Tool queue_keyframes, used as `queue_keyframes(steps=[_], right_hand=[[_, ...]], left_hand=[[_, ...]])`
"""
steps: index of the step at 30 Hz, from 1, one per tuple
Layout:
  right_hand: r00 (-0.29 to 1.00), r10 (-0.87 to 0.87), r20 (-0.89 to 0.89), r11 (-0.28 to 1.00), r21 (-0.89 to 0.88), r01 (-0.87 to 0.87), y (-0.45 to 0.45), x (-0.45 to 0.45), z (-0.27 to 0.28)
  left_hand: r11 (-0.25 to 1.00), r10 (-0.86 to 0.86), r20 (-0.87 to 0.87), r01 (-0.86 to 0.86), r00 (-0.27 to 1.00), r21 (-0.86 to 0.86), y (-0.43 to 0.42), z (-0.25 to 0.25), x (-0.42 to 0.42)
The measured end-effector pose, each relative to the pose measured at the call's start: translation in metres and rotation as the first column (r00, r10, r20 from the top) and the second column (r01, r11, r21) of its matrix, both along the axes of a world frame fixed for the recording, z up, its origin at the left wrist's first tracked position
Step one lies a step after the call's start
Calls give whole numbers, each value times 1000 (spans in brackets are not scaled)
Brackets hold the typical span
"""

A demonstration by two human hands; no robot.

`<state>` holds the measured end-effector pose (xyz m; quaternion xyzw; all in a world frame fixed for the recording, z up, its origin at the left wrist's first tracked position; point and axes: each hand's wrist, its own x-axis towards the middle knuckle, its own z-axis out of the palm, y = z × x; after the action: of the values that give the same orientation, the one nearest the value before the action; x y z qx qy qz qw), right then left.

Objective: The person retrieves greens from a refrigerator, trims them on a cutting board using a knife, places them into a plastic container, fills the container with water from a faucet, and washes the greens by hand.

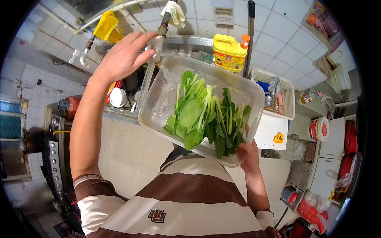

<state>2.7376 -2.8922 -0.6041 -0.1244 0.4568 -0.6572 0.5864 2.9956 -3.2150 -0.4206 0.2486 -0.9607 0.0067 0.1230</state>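
Note:
My left hand is raised at the white tap, its fingers stretched and the thumb apart, close around the tap's handle. Whether it presses on the handle I cannot tell. Water runs from the spout into a clear plastic tub. Leafy greens with pale stems lie in the tub, heaped towards its right side and near edge. My right hand grips the tub's near right corner, some fingers hidden behind the wall. The tub is tilted over the sink's front edge.
Behind the tub stands a yellow jug with an orange cap. To the right are a white basket of utensils and a white board. A second tap and a white container are at the left, beyond them a stove.

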Motion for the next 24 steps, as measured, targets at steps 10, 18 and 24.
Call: queue_keyframes(steps=[10, 18, 24], right_hand=[[998, 20, 52, 999, 29, -21, 4, -2, -17], [999, 22, 45, 999, 47, -25, 2, 1, -18], [998, 15, 53, 998, 53, -17, 1, 3, -19]], left_hand=[[998, -4, -57, 0, 998, -63, -4, -7, -6], [995, 20, -80, -28, 997, -95, 0, -7, -10], [990, 38, -81, -48, 996, -132, -1, -9, -11]])
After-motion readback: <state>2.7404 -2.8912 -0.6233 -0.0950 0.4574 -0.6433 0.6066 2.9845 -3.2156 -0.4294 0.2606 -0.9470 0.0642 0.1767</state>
